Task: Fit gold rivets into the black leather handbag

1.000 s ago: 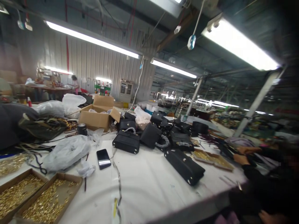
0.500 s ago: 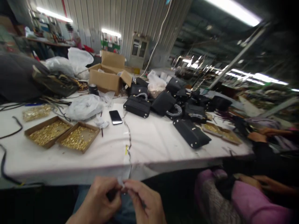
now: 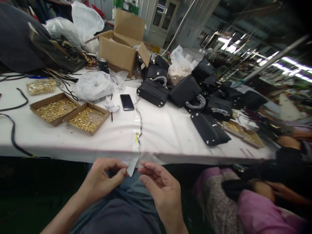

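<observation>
My left hand [image 3: 103, 178] is in front of my lap, its thumb and fingers pinched on the hanging end of a clear plastic strip [image 3: 136, 143] that runs over the table's front edge. My right hand [image 3: 159, 187] is just right of it, fingers curled loosely and apart, nothing visible in it. The strip trails back across the white table [image 3: 165, 130] toward a black phone [image 3: 127, 102]. Two cardboard trays of small gold fittings [image 3: 70, 112] sit left of the strip.
Several black handbags [image 3: 185, 94] lie at the table's middle and right. An open cardboard box [image 3: 122, 48], plastic bags [image 3: 94, 85] and black cords [image 3: 14, 130] are at the left. Another person in pink and black [image 3: 255, 201] sits at my right, hand [image 3: 289, 142] on the table.
The camera has tilted down from the ceiling to the table edge and my lap. My hands came into view and have moved slightly apart, the left still pinching the strip's end.
</observation>
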Demonstrator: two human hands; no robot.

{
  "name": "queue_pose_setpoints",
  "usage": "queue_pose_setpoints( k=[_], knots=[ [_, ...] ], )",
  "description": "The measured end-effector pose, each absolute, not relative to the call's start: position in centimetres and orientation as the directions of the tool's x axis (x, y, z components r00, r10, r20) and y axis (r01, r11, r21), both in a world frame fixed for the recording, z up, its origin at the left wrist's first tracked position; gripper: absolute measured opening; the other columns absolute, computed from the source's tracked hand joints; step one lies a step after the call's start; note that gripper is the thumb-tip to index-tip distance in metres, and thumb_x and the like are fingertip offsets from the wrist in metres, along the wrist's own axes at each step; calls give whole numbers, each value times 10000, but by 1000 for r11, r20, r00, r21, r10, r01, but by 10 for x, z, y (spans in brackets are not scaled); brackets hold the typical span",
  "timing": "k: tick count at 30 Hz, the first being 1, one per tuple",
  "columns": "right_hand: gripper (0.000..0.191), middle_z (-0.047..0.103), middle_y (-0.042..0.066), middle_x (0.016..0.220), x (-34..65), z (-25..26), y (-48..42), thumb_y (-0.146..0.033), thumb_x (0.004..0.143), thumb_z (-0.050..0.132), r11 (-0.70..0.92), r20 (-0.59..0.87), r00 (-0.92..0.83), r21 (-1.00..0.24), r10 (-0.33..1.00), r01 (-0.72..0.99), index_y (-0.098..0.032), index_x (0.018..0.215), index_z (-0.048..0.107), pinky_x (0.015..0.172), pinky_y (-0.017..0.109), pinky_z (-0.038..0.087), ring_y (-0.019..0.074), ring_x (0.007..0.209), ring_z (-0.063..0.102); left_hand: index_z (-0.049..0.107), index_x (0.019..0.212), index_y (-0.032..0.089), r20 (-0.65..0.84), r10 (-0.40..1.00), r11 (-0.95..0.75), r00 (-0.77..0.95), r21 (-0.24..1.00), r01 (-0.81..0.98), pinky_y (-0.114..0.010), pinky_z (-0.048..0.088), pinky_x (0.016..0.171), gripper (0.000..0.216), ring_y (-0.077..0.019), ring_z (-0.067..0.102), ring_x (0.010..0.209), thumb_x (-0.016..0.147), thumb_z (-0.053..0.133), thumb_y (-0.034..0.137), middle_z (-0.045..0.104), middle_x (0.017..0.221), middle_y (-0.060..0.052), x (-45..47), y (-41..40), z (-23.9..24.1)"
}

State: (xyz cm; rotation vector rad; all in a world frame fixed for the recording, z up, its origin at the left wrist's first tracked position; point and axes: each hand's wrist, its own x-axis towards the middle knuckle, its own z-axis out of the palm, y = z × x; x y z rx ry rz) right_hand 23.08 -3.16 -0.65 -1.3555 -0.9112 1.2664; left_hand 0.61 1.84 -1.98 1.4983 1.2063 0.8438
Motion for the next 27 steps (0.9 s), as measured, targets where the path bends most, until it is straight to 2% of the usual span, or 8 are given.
queue_pose_setpoints(
  k=[3,6,13,21,27],
  knots=[
    [448,836,129,1194,230,-15,-24,-255,763,1032,-241,-286,160,-938,945,-250,-210,1165,841,884,350,706,270,1008,820,863,905,237,-121,932,45,340,974,224,-265,564,703,263,-190,759,700,1020,709,416,817,788,-26,12,17,-16],
    [453,831,119,1203,225,-22,-20,-233,728,1053,-259,-329,170,-905,929,-337,-200,1122,831,850,310,695,223,936,810,853,867,227,-155,934,92,321,975,203,-258,528,651,289,-183,738,667,1021,711,426,794,737,-25,22,13,-16],
    [431,839,82,1136,218,-29,-20,-238,710,1060,-302,-426,143,-804,893,-513,-198,1071,830,919,315,669,190,938,786,785,788,185,-107,963,72,247,986,148,-229,514,659,265,-147,692,664,1002,698,316,753,702,-8,31,10,-16],
    [405,850,64,1035,220,-33,-21,-219,682,1069,-305,-432,154,-807,889,-505,-208,1018,844,885,311,664,199,923,793,866,949,238,-6,972,-28,235,989,142,-219,535,680,160,-151,759,752,1003,740,319,833,841,8,36,8,-16],
    [392,857,70,1041,221,-36,-21,-226,697,1065,-309,-416,147,-832,898,-461,-206,1021,845,874,300,665,201,917,805,874,965,255,2,968,-40,252,989,142,-229,539,686,162,-146,745,738,1013,735,323,831,840,20,36,7,-21]
  ],
)
